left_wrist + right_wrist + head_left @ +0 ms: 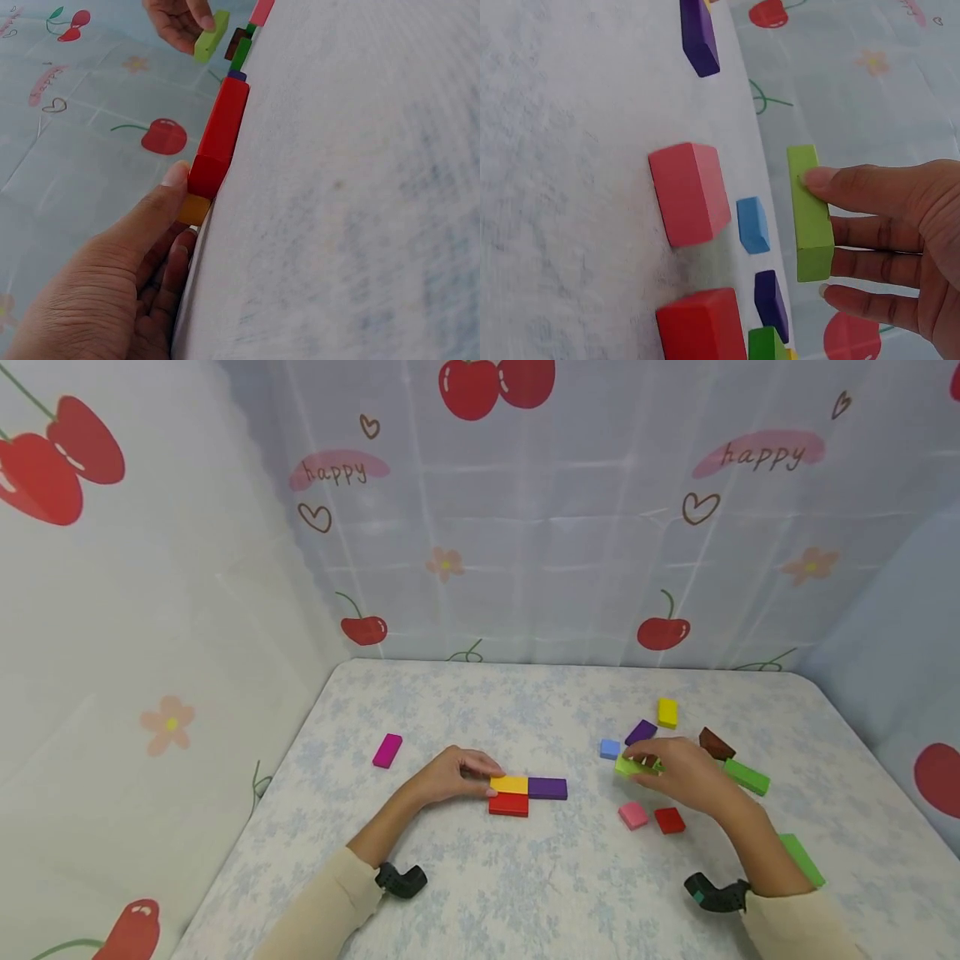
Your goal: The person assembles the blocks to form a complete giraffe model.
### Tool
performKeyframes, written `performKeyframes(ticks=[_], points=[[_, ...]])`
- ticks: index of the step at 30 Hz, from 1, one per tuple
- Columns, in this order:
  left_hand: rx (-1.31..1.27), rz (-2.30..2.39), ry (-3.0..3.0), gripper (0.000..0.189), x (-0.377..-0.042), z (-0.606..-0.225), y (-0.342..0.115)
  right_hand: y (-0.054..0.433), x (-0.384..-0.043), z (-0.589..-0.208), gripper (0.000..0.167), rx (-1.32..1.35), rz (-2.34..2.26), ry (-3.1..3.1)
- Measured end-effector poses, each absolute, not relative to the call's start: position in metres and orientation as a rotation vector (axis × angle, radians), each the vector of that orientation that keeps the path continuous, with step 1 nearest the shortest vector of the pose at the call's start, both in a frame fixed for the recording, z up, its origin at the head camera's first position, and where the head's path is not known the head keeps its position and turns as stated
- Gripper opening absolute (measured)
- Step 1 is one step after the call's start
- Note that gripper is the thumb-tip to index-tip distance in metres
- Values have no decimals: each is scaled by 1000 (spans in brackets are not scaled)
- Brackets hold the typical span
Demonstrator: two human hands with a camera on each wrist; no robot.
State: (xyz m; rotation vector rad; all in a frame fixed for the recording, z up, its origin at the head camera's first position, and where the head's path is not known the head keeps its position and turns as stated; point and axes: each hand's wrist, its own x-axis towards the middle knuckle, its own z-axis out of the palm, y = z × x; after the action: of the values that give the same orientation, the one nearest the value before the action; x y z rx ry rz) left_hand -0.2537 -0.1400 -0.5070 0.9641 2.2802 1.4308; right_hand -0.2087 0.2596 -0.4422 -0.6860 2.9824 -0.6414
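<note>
My left hand (450,774) pinches the left end of a yellow-orange block (508,785) between thumb and fingers. Against the front side of that block lies a red block (508,806), and a purple block (548,789) meets its right end. All three lie flat on the table. Over on the right, my right hand (686,770) grips a light green block (812,217) between thumb and fingers; in the right wrist view it is held above the tabletop. Around that hand lie a small blue block (610,749), a second purple block (641,732) and a pink block (633,815).
Further right are a small red block (670,821), a brown piece (717,743), a green block (746,777) and another green one (802,858) beside the forearm. A yellow block (667,712) lies farther back. At left lies a magenta block (387,751). Printed curtains surround the table.
</note>
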Motion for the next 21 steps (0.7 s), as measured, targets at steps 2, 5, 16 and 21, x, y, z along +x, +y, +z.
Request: performKeyframes(ticks=[2,5,16,21], points=[[982,1432,2277,33,-254,-507,-140,252,-207,-444,29,-717,-641,2972],[1002,1436,2271,33,-255,-506,-140,241,-205,-445,26,-777,-659,2950],[1021,1448,2255,33,-256,-504,-140,204,-189,-445,23,-877,-591,2883],[992,1456,2255,33,-255,-506,-140,190,-185,-451,23,-964,-549,2847]])
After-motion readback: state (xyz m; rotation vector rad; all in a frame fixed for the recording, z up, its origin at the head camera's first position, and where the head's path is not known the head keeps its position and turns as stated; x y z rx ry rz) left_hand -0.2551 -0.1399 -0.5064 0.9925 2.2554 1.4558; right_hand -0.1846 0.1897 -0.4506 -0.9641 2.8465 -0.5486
